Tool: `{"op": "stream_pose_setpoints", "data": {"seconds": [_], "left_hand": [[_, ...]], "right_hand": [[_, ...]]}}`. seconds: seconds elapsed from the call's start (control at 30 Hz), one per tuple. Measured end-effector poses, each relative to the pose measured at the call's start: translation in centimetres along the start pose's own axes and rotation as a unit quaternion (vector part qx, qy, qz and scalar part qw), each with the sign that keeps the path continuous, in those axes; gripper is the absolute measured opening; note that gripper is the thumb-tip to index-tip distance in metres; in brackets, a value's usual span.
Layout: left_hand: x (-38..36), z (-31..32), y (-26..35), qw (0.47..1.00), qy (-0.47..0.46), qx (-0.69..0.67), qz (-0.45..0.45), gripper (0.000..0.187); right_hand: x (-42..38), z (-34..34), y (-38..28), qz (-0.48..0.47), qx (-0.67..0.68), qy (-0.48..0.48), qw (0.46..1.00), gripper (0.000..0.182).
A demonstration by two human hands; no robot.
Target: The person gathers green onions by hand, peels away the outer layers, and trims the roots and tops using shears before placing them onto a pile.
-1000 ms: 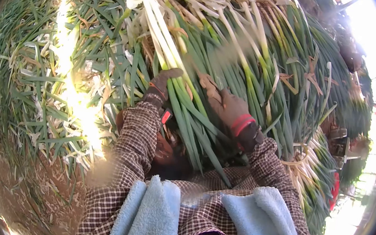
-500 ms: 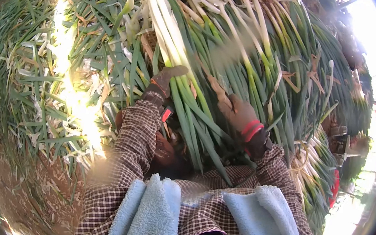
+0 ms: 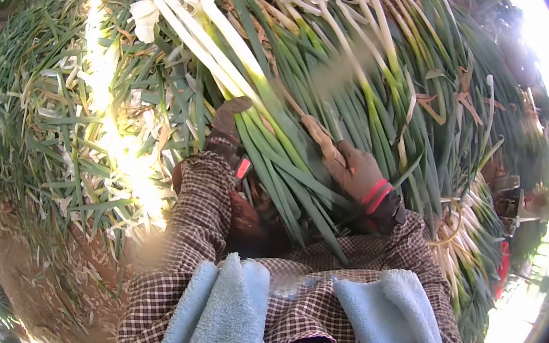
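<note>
The green onions' [image 3: 234, 44] white ends have swung left. The left hand [image 3: 228, 121] clasps their stems; the right hand [image 3: 361, 177] grips a brown handle [image 3: 319, 136].

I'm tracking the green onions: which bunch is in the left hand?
The bunch whose bright white stems fan toward the upper left; the left hand grips it, while the heap to its right lies outside that hand.

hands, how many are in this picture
2: the left hand holds a bunch of green onions, near the centre; the right hand, farther right, is closed on a brown, handle-like piece. Others may be hidden at the blurred edges.
</note>
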State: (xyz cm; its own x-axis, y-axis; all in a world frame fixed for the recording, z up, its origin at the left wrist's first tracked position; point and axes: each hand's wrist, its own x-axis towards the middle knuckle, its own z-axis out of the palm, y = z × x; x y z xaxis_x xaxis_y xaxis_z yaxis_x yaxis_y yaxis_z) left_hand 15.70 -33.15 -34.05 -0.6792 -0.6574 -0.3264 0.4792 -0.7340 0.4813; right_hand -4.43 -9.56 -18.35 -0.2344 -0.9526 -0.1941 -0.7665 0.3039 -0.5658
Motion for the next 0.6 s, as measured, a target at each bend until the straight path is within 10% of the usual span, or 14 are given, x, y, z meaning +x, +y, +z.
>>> {"op": "stream_pose_setpoints", "data": {"seconds": [0.6], "left_hand": [[1.0,1.0,-1.1,0.971,0.142,0.186,-0.048,0.037]], "right_hand": [[1.0,-0.3,1.5,0.053,-0.009,0.017,0.998,0.045]]}}
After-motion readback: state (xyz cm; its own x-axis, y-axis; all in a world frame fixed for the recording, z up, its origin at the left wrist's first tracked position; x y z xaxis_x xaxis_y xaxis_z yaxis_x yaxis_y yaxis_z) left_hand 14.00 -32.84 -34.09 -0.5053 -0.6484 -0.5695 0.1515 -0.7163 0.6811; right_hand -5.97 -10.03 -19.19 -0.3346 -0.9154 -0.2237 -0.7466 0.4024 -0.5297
